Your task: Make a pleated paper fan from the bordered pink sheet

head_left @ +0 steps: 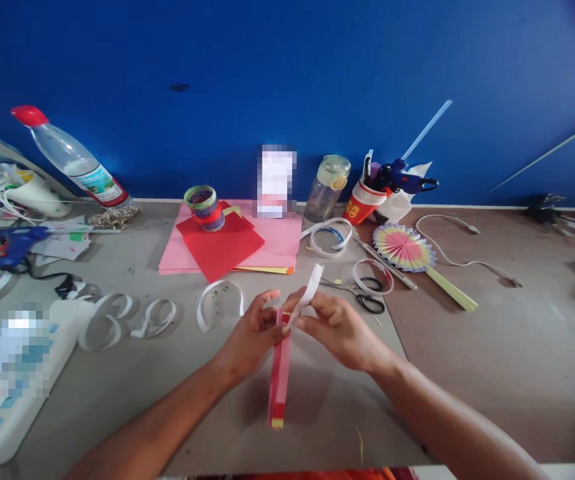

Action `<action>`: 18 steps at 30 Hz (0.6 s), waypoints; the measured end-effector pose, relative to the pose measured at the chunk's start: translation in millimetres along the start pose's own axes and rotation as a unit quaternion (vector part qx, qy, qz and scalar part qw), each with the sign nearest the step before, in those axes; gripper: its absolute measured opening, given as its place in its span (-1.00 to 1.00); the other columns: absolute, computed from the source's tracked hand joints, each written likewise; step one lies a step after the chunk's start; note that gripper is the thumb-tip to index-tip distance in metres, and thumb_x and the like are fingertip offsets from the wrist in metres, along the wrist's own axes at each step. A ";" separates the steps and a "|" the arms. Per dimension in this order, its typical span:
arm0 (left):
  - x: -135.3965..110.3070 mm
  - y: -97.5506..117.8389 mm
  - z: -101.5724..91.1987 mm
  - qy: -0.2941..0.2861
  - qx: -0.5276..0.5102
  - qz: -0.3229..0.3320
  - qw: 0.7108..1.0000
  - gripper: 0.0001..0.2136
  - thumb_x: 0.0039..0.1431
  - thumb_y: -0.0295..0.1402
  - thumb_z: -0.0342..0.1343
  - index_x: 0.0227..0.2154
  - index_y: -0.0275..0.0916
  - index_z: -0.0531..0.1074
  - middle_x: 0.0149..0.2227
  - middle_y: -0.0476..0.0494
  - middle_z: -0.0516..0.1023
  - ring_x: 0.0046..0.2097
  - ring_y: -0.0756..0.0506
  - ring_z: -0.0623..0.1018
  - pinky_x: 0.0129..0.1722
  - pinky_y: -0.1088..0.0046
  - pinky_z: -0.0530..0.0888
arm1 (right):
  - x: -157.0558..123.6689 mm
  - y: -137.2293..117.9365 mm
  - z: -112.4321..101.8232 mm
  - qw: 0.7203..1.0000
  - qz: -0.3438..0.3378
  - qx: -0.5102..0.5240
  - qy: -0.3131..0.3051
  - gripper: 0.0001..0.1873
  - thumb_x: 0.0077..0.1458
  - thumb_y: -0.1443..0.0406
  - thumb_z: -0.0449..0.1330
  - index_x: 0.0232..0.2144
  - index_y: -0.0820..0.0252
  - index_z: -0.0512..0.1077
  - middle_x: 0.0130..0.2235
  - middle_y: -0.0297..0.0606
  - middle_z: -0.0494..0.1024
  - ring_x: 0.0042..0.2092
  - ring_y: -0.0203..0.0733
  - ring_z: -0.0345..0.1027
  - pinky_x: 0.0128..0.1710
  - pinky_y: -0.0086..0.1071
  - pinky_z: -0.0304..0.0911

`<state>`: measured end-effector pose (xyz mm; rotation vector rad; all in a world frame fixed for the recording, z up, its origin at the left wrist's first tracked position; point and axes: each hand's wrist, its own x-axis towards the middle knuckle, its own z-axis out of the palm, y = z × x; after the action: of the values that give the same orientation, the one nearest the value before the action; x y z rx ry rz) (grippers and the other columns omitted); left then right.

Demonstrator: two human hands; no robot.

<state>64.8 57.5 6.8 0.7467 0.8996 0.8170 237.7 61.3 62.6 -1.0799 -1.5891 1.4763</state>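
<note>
My left hand [257, 333] pinches a narrow, folded bundle of pink and red paper [280, 380], its yellow-tipped end pointing down toward the table's front. At the bundle's upper end, my right hand [340, 330] grips a white strip [311, 290] between thumb and fingers. The strip curls upward from where it meets the bundle. Both hands are close together, thumbs almost touching. Just beyond my right hand lie black-handled scissors [370, 303], partly hidden by it. A curled white strip [221, 300] rests left of the hands.
Pink paper sheets [282, 243] carry a red sheet [224, 247] and tape rolls [204, 208]. A pleated paper fan [403, 247], a utility knife [387, 263], a clear bottle [328, 187] and red cups [363, 203] stand or lie right. At left are a glue gun [20, 243] and bottle [74, 157].
</note>
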 end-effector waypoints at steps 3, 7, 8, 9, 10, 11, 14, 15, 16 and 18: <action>-3.0 1.5 3.0 -0.007 -0.030 0.006 1.000 -0.40 -0.09 -0.32 0.37 0.00 -0.16 0.21 -0.36 0.04 0.46 -0.36 0.02 0.48 -0.28 0.42 0.41 | 9.2 16.8 3.9 0.999 0.021 0.014 0.040 -0.85 0.05 0.29 0.18 -0.28 0.16 0.50 -0.29 -0.28 0.53 -0.21 -0.16 0.38 -0.13 -0.30 0.26; -5.6 4.1 6.0 0.001 -0.067 -0.018 0.998 -0.40 -0.07 -0.32 0.35 0.01 -0.11 0.17 -0.30 0.04 0.43 -0.35 -0.06 0.56 -0.26 0.25 0.50 | 16.0 26.8 2.7 0.996 0.040 0.052 0.059 -0.81 0.01 0.24 0.21 -0.30 0.18 0.49 -0.33 -0.28 0.52 -0.27 -0.18 0.37 -0.21 -0.31 0.27; -5.8 4.8 6.3 0.007 -0.068 -0.022 0.997 -0.39 -0.08 -0.32 0.35 0.02 -0.11 0.17 -0.30 0.04 0.43 -0.36 -0.07 0.56 -0.29 0.24 0.52 | 15.3 24.6 1.1 0.995 0.039 0.063 0.068 -0.81 0.00 0.23 0.22 -0.31 0.18 0.49 -0.35 -0.29 0.52 -0.29 -0.18 0.36 -0.23 -0.31 0.27; -5.7 5.3 6.4 0.014 -0.067 -0.025 0.997 -0.38 -0.08 -0.32 0.35 0.02 -0.10 0.17 -0.31 0.04 0.42 -0.38 -0.07 0.56 -0.32 0.23 0.53 | 13.6 20.4 -0.8 0.994 0.037 0.075 0.076 -0.81 -0.01 0.21 0.23 -0.32 0.17 0.49 -0.36 -0.29 0.51 -0.31 -0.19 0.36 -0.25 -0.32 0.27; -5.5 5.8 6.3 0.023 -0.064 -0.028 0.997 -0.37 -0.08 -0.32 0.35 0.03 -0.10 0.16 -0.31 0.04 0.41 -0.39 -0.06 0.56 -0.34 0.23 0.54 | 10.7 14.8 -2.4 0.992 0.035 0.088 0.082 -0.81 -0.02 0.21 0.24 -0.32 0.16 0.50 -0.37 -0.30 0.51 -0.32 -0.19 0.35 -0.27 -0.33 0.27; -5.1 6.0 5.9 0.034 -0.061 -0.031 0.997 -0.37 -0.07 -0.33 0.35 0.05 -0.10 0.16 -0.31 0.04 0.41 -0.39 -0.06 0.56 -0.35 0.24 0.54 | 6.8 8.4 -3.5 0.991 0.034 0.098 0.081 -0.81 -0.02 0.20 0.24 -0.32 0.14 0.50 -0.38 -0.30 0.50 -0.34 -0.19 0.34 -0.30 -0.34 0.26; -3.2 5.3 3.8 0.076 -0.052 -0.034 0.995 -0.39 -0.02 -0.34 0.31 0.08 -0.10 0.16 -0.28 0.02 0.42 -0.33 -0.05 0.55 -0.34 0.35 0.52 | -9.0 -7.8 -0.3 0.994 0.060 0.087 0.006 -0.85 0.00 0.23 0.23 -0.33 0.10 0.52 -0.40 -0.31 0.49 -0.36 -0.21 0.32 -0.33 -0.37 0.23; -2.4 4.8 2.9 0.090 -0.047 -0.032 0.994 -0.40 0.00 -0.35 0.29 0.08 -0.11 0.17 -0.28 0.02 0.42 -0.32 -0.04 0.54 -0.35 0.41 0.50 | -14.8 -9.7 3.3 0.994 0.073 0.071 -0.035 -0.88 0.00 0.27 0.22 -0.36 0.11 0.53 -0.42 -0.33 0.49 -0.37 -0.23 0.30 -0.33 -0.38 0.21; -1.7 4.2 2.2 0.102 -0.042 -0.029 0.993 -0.42 0.00 -0.35 0.29 0.07 -0.11 0.18 -0.29 0.02 0.42 -0.33 -0.02 0.54 -0.38 0.46 0.48 | -20.6 -9.2 8.0 0.992 0.091 0.057 -0.071 -0.88 0.00 0.31 0.20 -0.37 0.13 0.53 -0.41 -0.33 0.49 -0.37 -0.24 0.29 -0.33 -0.40 0.20; -0.6 3.1 1.3 0.117 -0.041 -0.023 0.992 -0.44 0.01 -0.35 0.28 0.06 -0.13 0.19 -0.32 0.03 0.42 -0.35 -0.01 0.53 -0.41 0.49 0.46 | -31.1 -1.9 18.7 0.984 0.129 0.037 -0.115 -0.82 -0.03 0.41 0.15 -0.37 0.15 0.54 -0.38 -0.33 0.50 -0.34 -0.24 0.30 -0.32 -0.42 0.18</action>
<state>64.9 58.2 10.2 0.5628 1.0814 0.9068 233.1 25.3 64.0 -1.1384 -1.5778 1.8756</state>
